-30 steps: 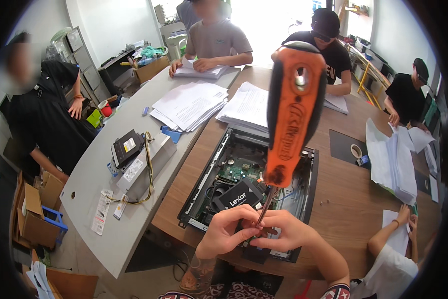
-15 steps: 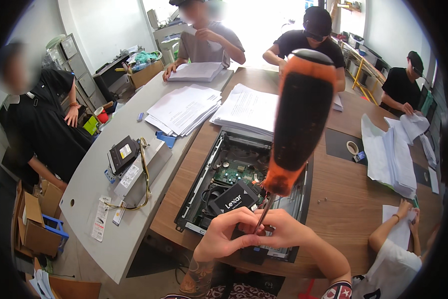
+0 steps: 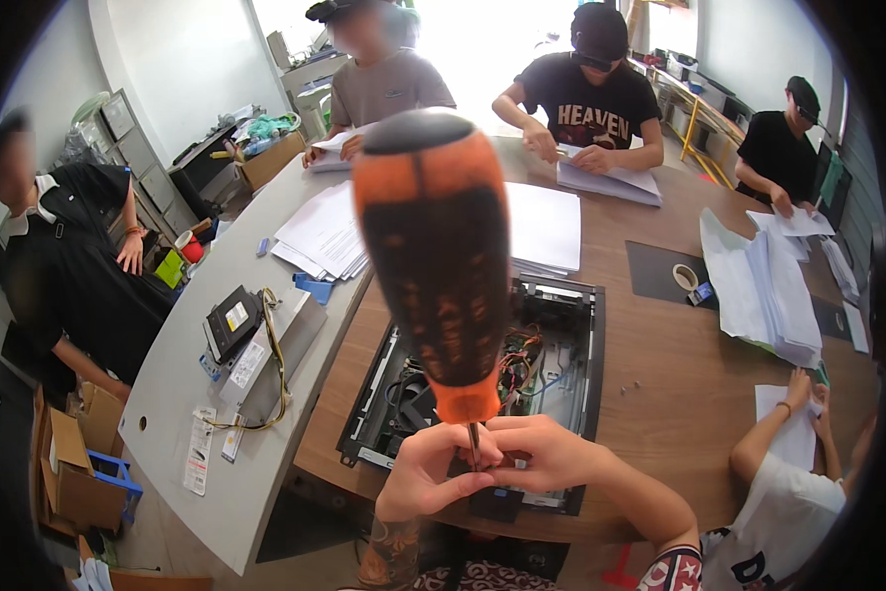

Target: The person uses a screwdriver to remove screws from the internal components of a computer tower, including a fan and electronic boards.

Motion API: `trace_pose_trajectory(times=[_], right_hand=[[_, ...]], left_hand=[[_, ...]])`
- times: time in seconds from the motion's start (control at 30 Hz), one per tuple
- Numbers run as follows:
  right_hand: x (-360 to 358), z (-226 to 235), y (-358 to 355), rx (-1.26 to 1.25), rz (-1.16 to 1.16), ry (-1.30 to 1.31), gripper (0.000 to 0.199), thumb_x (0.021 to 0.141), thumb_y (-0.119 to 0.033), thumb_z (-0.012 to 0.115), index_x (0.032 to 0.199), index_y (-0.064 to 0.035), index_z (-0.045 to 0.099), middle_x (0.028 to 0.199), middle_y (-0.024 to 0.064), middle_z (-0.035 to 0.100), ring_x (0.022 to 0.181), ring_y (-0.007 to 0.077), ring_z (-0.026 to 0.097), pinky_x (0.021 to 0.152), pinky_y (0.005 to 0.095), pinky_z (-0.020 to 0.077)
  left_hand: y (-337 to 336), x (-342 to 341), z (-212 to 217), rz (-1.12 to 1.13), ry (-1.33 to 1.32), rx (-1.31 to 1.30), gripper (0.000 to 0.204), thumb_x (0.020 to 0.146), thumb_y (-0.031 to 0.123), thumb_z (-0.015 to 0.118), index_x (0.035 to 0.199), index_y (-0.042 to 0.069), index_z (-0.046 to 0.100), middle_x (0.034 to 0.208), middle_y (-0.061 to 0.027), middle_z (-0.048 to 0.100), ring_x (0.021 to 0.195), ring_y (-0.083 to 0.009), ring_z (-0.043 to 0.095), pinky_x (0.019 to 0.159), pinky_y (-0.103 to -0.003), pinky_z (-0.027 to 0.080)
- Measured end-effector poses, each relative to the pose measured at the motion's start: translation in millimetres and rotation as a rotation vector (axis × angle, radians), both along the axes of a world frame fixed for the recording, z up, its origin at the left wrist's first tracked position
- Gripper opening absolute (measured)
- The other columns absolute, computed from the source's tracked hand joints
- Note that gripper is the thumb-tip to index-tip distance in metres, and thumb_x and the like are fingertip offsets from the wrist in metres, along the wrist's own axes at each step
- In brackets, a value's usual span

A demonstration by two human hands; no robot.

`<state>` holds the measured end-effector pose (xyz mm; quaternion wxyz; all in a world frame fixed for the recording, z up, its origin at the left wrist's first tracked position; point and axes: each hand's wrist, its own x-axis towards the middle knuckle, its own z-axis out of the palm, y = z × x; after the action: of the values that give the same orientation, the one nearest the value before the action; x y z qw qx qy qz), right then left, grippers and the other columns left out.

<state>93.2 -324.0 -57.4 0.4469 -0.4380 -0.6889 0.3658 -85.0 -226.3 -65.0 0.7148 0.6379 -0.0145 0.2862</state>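
Observation:
A large screwdriver (image 3: 435, 266) with an orange and black handle rises close to the camera, its handle uppermost. Its thin metal shaft runs down between my two hands. My left hand (image 3: 431, 478) is closed, thumb and fingers pinched about the shaft's lower end. From the other side, my right hand (image 3: 546, 453) is closed there too, its fingertips meeting the left ones. The tip, and anything small pinched beside it, is hidden. Beneath and beyond my hands lies an opened desktop computer case (image 3: 589, 369), with cables and boards inside. The screwdriver handle covers part of it.
On the grey table at left are a metal power supply (image 3: 300, 330), a black optical drive (image 3: 231, 317) and a blister pack (image 3: 199, 453). Paper stacks (image 3: 546, 222) lie beyond the case. Small screws (image 3: 630, 387) and a tape roll (image 3: 684, 277) sit at right. Several people surround the tables.
The screwdriver handle has swung left, from leaning right to nearly upright, and now covers the black drive in the case. My hands stay pinched on the shaft. The view has shifted slightly.

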Motion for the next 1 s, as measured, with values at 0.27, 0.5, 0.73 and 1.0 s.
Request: trace_pose_trajectory(times=[0.27, 0.5, 0.73, 1.0], right_hand=[[-2.4, 1.6, -2.3, 0.016, 0.077, 0.041, 0.012, 0.087, -0.012, 0.07, 0.096, -0.0043, 0.065, 0.084, 0.0053, 0.055, 0.071, 0.0183, 0.058, 0.058, 0.0306, 0.0468], [0.2, -2.1, 0.0, 0.04, 0.067, -0.014, 0.011, 0.087, -0.006, 0.067, 0.098, -0.0043, 0.066, 0.089, 0.0068, 0.057, 0.073, 0.0227, 0.059, 0.061, 0.0333, 0.0486], [-1.5, -0.7, 0.3, 0.108, 0.021, -0.043, 0.012, 0.087, -0.008, 0.069, 0.097, -0.0039, 0.066, 0.086, 0.0073, 0.057, 0.072, 0.0244, 0.059, 0.061, 0.0338, 0.0486], [-1.5, -1.4, 1.0, 0.119, -0.002, -0.062, 0.012, 0.087, -0.012, 0.072, 0.094, -0.0036, 0.067, 0.083, 0.0066, 0.057, 0.067, 0.0206, 0.057, 0.059, 0.0325, 0.0469]], left_hand=[[0.7, -0.8, 0.2, -0.014, -0.06, -0.011, 0.017, 0.08, -0.004, 0.07, 0.097, -0.006, 0.07, 0.099, -0.0121, 0.061, 0.092, -0.0199, 0.059, 0.082, -0.032, 0.048], [1.6, -0.9, 2.4, -0.035, -0.067, -0.007, 0.018, 0.084, 0.004, 0.069, 0.099, -0.006, 0.07, 0.099, -0.013, 0.06, 0.091, -0.0201, 0.058, 0.08, -0.031, 0.047], [1.9, -2.2, 1.7, -0.012, -0.037, -0.002, 0.013, 0.084, -0.005, 0.066, 0.097, -0.007, 0.07, 0.097, -0.0115, 0.061, 0.088, -0.0183, 0.058, 0.076, -0.03, 0.047], [4.0, -0.9, -0.7, 0.003, -0.097, 0.013, 0.013, 0.084, -0.004, 0.068, 0.096, -0.007, 0.07, 0.097, -0.0136, 0.063, 0.088, -0.0192, 0.059, 0.076, -0.031, 0.048]])
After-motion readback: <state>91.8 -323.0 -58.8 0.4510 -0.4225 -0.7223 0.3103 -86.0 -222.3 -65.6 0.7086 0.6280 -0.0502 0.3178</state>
